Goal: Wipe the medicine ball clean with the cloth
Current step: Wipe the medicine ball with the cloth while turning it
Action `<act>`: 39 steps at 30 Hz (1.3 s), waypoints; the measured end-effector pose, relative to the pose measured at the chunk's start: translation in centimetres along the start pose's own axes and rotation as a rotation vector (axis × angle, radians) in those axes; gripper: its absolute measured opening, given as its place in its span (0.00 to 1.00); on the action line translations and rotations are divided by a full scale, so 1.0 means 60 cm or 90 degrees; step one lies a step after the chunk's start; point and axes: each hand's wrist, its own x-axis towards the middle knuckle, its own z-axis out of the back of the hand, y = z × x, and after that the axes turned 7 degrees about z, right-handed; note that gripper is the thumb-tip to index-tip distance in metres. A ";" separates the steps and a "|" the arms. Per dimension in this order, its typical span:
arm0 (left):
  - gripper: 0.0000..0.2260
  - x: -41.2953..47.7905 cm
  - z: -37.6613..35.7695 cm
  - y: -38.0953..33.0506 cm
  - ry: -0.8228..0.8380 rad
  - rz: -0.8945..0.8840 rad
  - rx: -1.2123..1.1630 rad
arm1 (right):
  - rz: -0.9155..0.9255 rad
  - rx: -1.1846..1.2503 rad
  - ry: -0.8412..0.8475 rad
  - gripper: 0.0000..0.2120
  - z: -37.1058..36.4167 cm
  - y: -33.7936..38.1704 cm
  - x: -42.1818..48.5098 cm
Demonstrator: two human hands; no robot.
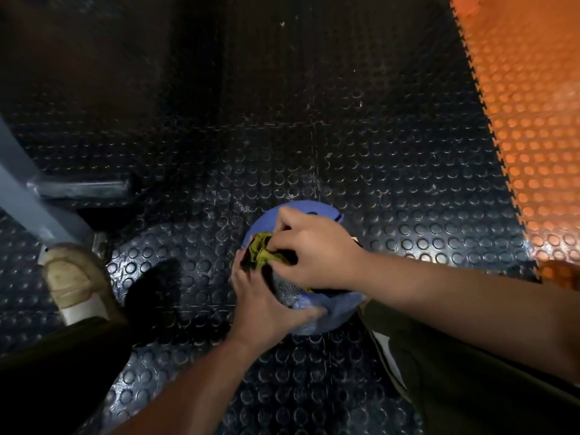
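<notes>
Right now the blue medicine ball (332, 315) is sitting on the black studded floor (282, 120), low between the person's legs, and the two hands are covering most of its top. A bunched yellow-green and dark cloth (262, 252) is lying against the upper left of the ball. The right hand (317, 249) is pinching it in curled fingers and pressing it onto the surface. The left hand (260, 298) is gripping the near left side of the ball, with the thumb running across the near face to steady it.

Wiping seems to be under way, but the underside is hidden, so I cannot tell how much is already clean.

The likeliest trouble is the ball rolling. It is round and sitting on a bumpy floor, so a hard sideways rub could turn it out of the left hand's hold. Because the cloth is wadded small, only a little of it is touching, and patches could get missed. A pale shoe (72, 277) and a grey metal frame (18, 183) are standing well off to the left, and an orange mat (533, 120) is lying to the right.
</notes>
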 end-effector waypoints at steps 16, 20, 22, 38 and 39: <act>0.50 0.014 0.050 0.052 0.031 -0.109 -0.080 | -0.598 0.212 -0.088 0.14 -0.011 -0.144 -0.080; 0.51 0.014 0.055 0.052 0.013 -0.100 -0.076 | -0.525 0.191 -0.134 0.15 0.009 -0.093 -0.036; 0.51 0.018 0.056 0.048 0.010 -0.093 -0.066 | -0.437 0.131 -0.118 0.13 0.014 -0.063 -0.017; 0.47 0.093 0.082 -0.022 0.040 -0.075 -0.095 | -0.430 0.000 0.076 0.06 0.077 -0.082 0.008; 0.45 0.089 0.080 -0.027 0.039 -0.073 -0.092 | -0.501 0.053 0.080 0.06 0.082 -0.099 0.000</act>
